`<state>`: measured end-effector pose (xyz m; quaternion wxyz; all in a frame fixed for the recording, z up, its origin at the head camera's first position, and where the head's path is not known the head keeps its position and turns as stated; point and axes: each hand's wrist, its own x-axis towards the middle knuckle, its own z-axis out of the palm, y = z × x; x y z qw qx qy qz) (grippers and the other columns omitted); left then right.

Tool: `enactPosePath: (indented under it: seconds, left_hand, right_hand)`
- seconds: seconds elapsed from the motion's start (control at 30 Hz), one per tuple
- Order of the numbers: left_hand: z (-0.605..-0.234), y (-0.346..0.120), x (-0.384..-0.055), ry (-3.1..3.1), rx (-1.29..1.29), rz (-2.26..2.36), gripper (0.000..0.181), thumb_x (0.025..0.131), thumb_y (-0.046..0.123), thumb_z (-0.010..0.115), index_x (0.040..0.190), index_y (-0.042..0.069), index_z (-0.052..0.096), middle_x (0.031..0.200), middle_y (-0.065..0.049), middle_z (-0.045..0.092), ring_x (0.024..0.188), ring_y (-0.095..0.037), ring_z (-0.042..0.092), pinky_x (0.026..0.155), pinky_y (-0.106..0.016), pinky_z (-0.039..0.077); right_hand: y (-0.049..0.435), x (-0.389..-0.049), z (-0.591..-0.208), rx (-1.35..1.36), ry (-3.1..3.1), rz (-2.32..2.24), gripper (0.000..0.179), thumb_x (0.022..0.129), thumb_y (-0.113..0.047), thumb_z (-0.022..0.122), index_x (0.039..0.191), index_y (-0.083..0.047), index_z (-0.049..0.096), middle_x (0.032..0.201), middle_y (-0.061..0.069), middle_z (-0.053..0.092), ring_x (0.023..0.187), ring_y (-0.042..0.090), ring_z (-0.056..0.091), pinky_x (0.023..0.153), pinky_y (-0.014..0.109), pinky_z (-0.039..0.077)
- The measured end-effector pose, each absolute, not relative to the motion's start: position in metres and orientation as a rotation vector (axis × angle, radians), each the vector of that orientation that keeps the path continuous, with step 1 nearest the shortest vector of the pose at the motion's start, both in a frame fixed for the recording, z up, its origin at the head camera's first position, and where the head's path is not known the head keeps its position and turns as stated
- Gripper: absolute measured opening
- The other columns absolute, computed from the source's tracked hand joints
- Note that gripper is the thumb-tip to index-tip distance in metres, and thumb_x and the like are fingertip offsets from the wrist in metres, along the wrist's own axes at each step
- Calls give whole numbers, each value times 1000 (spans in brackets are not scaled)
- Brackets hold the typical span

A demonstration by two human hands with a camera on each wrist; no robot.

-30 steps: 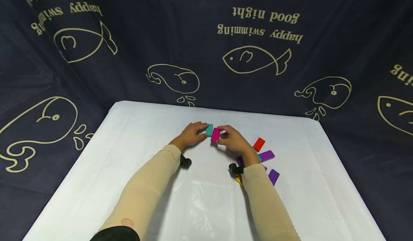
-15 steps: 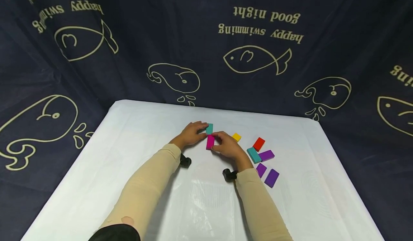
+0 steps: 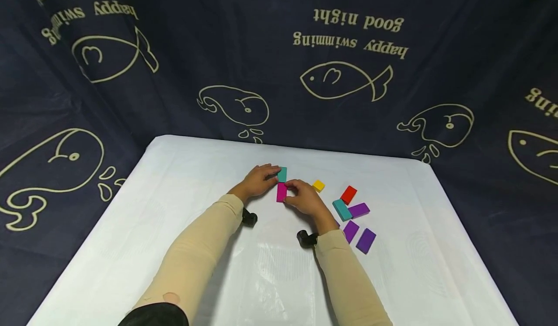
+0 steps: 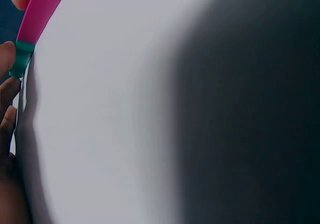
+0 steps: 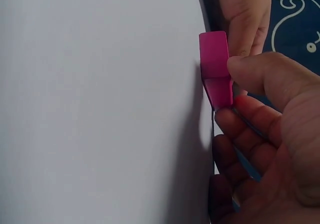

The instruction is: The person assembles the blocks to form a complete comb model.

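A teal block (image 3: 282, 174) and a magenta block (image 3: 281, 193) lie end to end on the white tabletop, the magenta one nearer the body. My left hand (image 3: 258, 180) holds the teal block from its left side, thumb and fingertips at its ends. From the right, my right hand (image 3: 306, 198) pinches the magenta block between thumb and fingers. In the right wrist view the thumb presses the side of the magenta block (image 5: 215, 56), and the other fingers curl below it. The left wrist view shows the teal block (image 4: 23, 60) meeting the magenta end.
Right of my right hand lie a yellow block (image 3: 318, 186), a red block (image 3: 348, 194), another teal block (image 3: 342, 210) and several purple blocks (image 3: 366, 240). A dark printed cloth (image 3: 279, 50) stands behind the white table (image 3: 196, 161).
My right hand has brought the magenta block down and left, from beside the teal block to its near end, turning it straight. The left hand has stayed at the teal block.
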<state>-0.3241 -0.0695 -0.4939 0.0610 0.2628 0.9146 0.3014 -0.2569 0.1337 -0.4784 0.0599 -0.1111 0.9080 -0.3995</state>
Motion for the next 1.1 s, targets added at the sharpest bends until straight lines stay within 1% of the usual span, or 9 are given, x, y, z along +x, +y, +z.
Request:
enactPosePath:
  seconds: [0.13,0.37,0.6,0.7,0.83,0.97,1.1]
  left_hand:
    - [-494,-71,-323,2769,807,927,47,103,25,52,147,9,49,151,-11,46,144,-30,32,119,-52,13]
    - [-497,-71,-324,2771,801,937,47,102,25,52,146,9,50,150,-10,46,144,-30,33,119,-52,14]
    - [-494,-71,-323,2752,783,941,48,102,26,52,148,9,48,152,-11,45,145,-30,31,120,-50,12]
    - [-494,-71,-322,2725,763,986,48,103,27,51,148,9,47,152,-11,44,146,-30,30,120,-48,12]
    - [-493,-73,-316,2664,748,1045,47,102,27,54,145,11,50,152,-13,44,147,-31,27,120,-47,13]
    - [-487,-73,-303,2632,798,1005,48,98,26,59,142,9,53,149,-16,46,146,-37,25,119,-52,12]
    - [-483,-74,-291,2652,830,933,50,97,26,61,142,7,53,149,-17,46,146,-40,25,117,-58,13]
  right_hand:
    - [132,-258,-480,-344,2758,-1186,45,86,-14,76,128,-6,64,121,10,65,115,27,56,105,45,41]
    - [130,-259,-483,-324,2756,-1195,43,86,-15,76,126,-8,65,115,8,67,111,27,58,104,44,42]
    - [132,-257,-481,-265,2682,-1308,43,87,-16,76,128,-7,65,119,9,66,116,27,57,105,45,42]
    - [135,-257,-482,-208,2589,-1423,44,87,-16,75,128,-6,64,123,9,65,118,27,57,104,44,43]
    - [140,-257,-484,-135,2485,-1532,43,88,-15,75,128,-5,63,123,8,65,116,25,58,101,42,46]
    - [144,-257,-483,-102,2427,-1606,41,90,-13,73,128,-4,63,120,9,66,113,25,59,99,41,47]
    - [147,-258,-481,-124,2370,-1650,42,91,-13,71,131,-2,61,123,12,63,114,27,57,99,42,47]
